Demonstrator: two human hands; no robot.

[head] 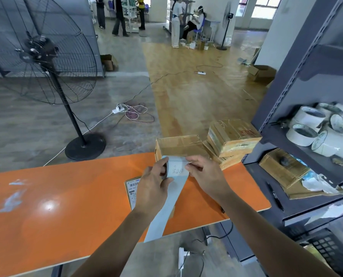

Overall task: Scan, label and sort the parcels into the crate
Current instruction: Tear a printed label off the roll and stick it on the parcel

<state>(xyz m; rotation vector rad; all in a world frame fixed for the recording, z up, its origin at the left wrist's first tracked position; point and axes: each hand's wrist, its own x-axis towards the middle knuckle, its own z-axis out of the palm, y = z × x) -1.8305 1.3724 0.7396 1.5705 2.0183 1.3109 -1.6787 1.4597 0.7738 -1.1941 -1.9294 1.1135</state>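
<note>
Head view: both hands meet over the orange counter (pixel 46 206). The left hand (pixel 153 184) pinches the left edge of a pale blue label strip (pixel 162 214) between thumb and curled fingers (pixel 162 163). The right hand (pixel 205 176) pinches the right edge of the white label (pixel 176 169) at the strip's top. The label carries handwritten characters, too blurred to read. The strip hangs down past the counter's near edge, and the left forearm covers part of it.

Under the hands a flat parcel (pixel 133 189) lies on the counter. Only its left part shows, with a printed barcode sticker; the left hand and the strip hide the rest. Behind the hands a second parcel (pixel 180 145) stands at the counter's far edge, its front face partly hidden. To its right two more are stacked: the upper parcel (pixel 234 136) lies askew on the lower parcel (pixel 226 160), of which little more than an edge shows. That makes four parcels on the counter.

A fifth parcel (pixel 283 166) lies on the grey shelf unit (pixel 298 76) at right, with a small dark object on top that cannot be made out. The shelf above holds white rolls (pixel 306 134), at least five; they overlap too much for an exact count. A keypad device (pixel 326 246) is cut off at the lower right. One standing fan (pixel 42 54) is on the floor at left.
</note>
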